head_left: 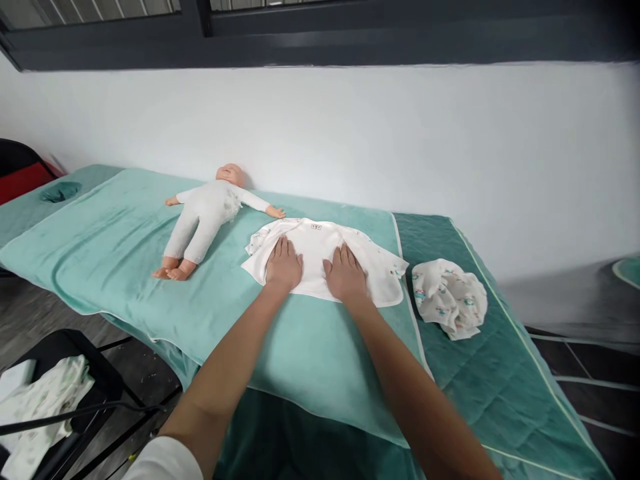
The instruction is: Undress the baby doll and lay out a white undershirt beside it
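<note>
A small white baby garment (320, 250) lies spread flat on the teal towel (115, 253) that covers the bed. My left hand (283, 263) presses palm down on its left half, fingers together and pointing away from me. My right hand (344, 272) lies flat on its right half in the same way. Neither hand grips anything. A baby doll (205, 217) in a pale suit lies on its back to the left of the garment, head toward the wall.
A crumpled patterned cloth (450, 297) sits on the darker quilted mat (500, 380) to the right. A black chair (75, 393) with light cloths on it stands at the lower left. The white wall (400, 147) runs right behind the bed.
</note>
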{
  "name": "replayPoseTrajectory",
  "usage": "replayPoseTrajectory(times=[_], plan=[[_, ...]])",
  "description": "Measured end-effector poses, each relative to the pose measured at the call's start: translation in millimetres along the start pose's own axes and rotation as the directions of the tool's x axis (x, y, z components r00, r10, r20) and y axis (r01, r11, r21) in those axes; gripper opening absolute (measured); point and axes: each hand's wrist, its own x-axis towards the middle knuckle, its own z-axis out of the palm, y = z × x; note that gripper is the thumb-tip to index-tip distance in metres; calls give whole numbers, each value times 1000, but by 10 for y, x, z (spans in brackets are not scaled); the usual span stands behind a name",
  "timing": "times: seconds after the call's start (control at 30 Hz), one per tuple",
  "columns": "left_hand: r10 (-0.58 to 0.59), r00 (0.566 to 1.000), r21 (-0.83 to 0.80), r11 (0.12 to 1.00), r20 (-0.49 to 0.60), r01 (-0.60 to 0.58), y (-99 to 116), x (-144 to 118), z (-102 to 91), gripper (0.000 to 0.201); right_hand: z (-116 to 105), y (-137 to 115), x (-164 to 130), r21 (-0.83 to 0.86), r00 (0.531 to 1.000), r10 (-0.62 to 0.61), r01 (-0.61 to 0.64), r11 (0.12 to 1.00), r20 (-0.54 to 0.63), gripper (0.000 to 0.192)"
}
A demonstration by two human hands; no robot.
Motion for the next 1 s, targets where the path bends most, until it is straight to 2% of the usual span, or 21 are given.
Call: replayPoseTrajectory(times=[0.13, 0.23, 0.3, 0.37, 0.43, 0.5, 0.57, 0.6, 0.7, 0.8, 0.9, 1.0], plan=[[54, 997, -4, 999, -53, -54, -21, -335, -66, 61, -5, -3, -286, -31, 999, -27, 26, 999, -47, 62], [117, 988, -71, 990, -102, -125, -50, -627, -119, 54, -28, -2, -556, -55, 993, -62, 57, 997, -96, 61], [188, 965, -167, 961, -181, -219, -121, -806, -157, 46, -47, -1, -747, -54, 991, -81, 75, 996, -107, 61], [198, 929, -273, 918, -313, -287, -265, -937, -195, 37, -56, 8, -938, -41, 990, -90, 86, 995, -108, 62], [57, 896, -361, 902, -440, -235, -481, -990, -229, 32, -52, 26, -1115, -18, 988, -105, 103, 994, -113, 63], [-200, 854, -456, 889, -480, -48, -727, -947, -259, 31, -44, 43, -1258, 9, 985, -127, 129, 992, -113, 64], [-407, 819, -545, 827, -404, 142, -938, -820, -287, 34, -55, 39, -1344, 45, 984, -133, 139, 989, -115, 65], [-449, 822, -548, 810, -349, 209, -1014, -736, -302, 36, -74, 22, -1359, 68, 985, -127, 136, 988, -118, 66], [-459, 859, -460, 828, -227, 321, -1106, -470, -347, 39, -188, -107, -1266, 193, 984, -134, 155, 969, -117, 65], [-438, 883, -410, 846, -169, 341, -1069, -265, -371, 45, -310, -318, -957, 385, 984, -167, 175, 906, -55, 63], [-348, 925, -349, 895, -153, 279, -1043, -147, -348, 44, -307, -542, -457, 555, 986, -154, 98, 826, 56, 63], [-258, 949, -355, 917, -179, 182, -1111, -57, -291, 23, -151, -737, 129, 717, 989, -53, -65, 694, 141, 62]])
